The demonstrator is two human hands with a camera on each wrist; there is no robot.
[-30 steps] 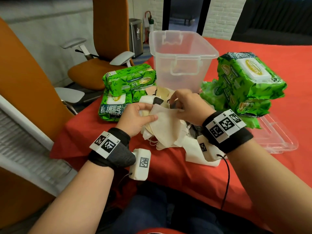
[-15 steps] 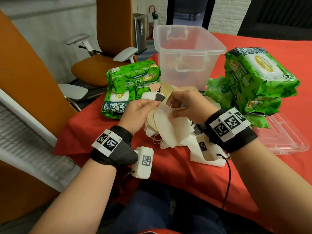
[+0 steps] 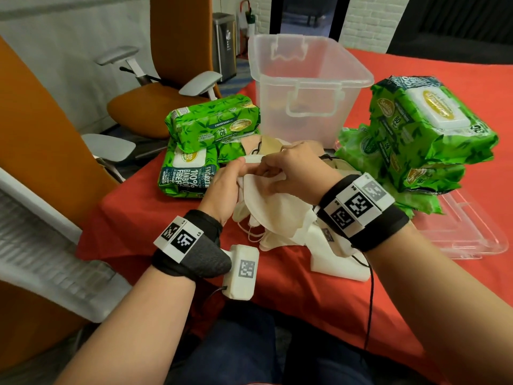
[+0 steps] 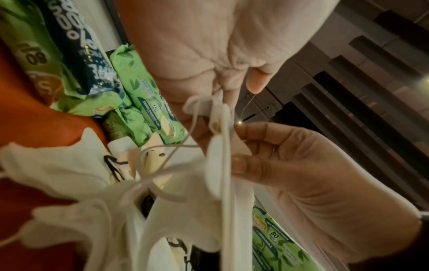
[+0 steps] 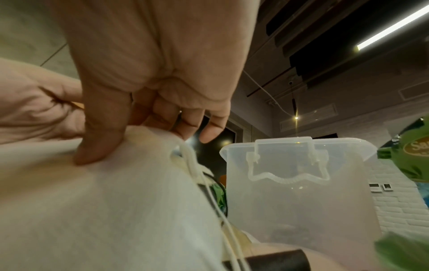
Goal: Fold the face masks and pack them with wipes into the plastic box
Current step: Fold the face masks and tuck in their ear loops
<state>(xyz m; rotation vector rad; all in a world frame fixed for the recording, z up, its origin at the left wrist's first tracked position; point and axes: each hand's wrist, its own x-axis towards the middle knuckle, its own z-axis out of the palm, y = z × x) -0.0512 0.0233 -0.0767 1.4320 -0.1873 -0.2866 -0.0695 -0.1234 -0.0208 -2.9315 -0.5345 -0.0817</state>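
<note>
Both hands hold one white face mask (image 3: 266,190) above a pile of masks (image 3: 280,232) on the red tablecloth. My left hand (image 3: 230,179) pinches its upper edge (image 4: 218,117) from the left. My right hand (image 3: 280,168) pinches the same edge from the right, thumb pressed on the fabric (image 5: 97,146). White ear loops (image 4: 162,165) dangle below the mask. The clear plastic box (image 3: 305,87) stands open just behind the hands. Green wipe packs lie stacked at the left (image 3: 211,134) and at the right (image 3: 427,134).
The box's clear lid (image 3: 466,232) lies flat at the right, under the right wipe stack. Orange office chairs (image 3: 155,101) stand beyond the table's left edge. Tan masks (image 3: 266,143) lie between the left packs and the box.
Both hands have drawn closer together along the mask's top edge, and the mask now hangs folded flatter between them. The camera has tilted slightly.
</note>
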